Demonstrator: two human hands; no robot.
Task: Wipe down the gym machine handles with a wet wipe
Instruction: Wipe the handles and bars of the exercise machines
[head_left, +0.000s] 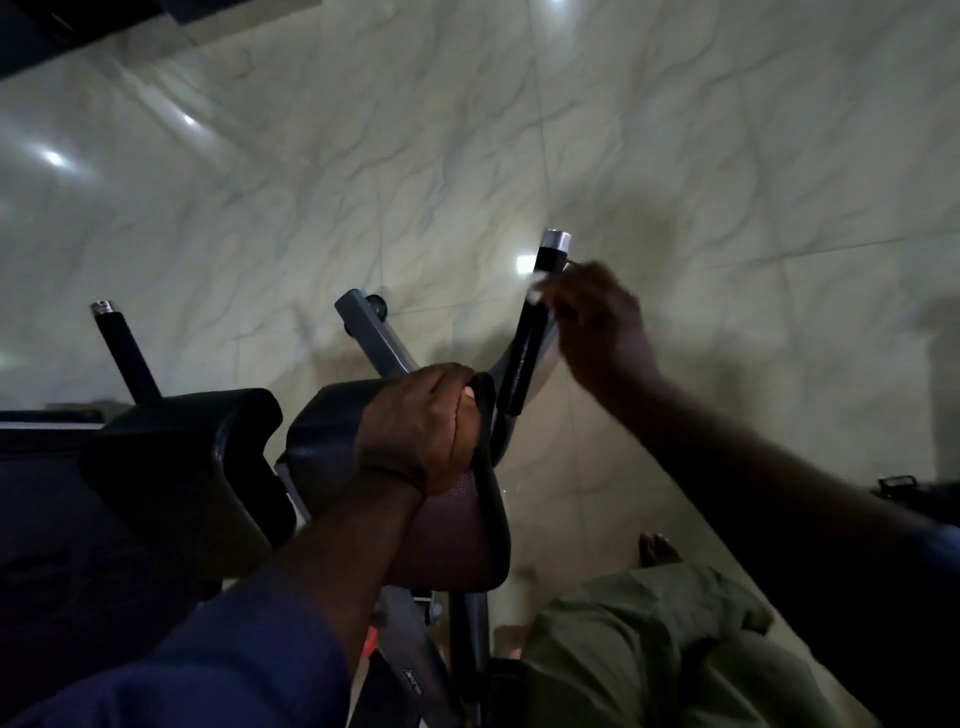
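The wet wipe (536, 291), a white scrap right of centre, is pinched by the blurred right hand (597, 322) against the black handle (524, 358). The wipe is judged soft, light and limp, best bunched and wrapped round the stiff, fixed handle. The left hand (421, 421) is clenched round the padded rest (332, 415) at centre. A second handle (124, 353) is seen at left; most of the wipe is hidden by fingers and motion blur
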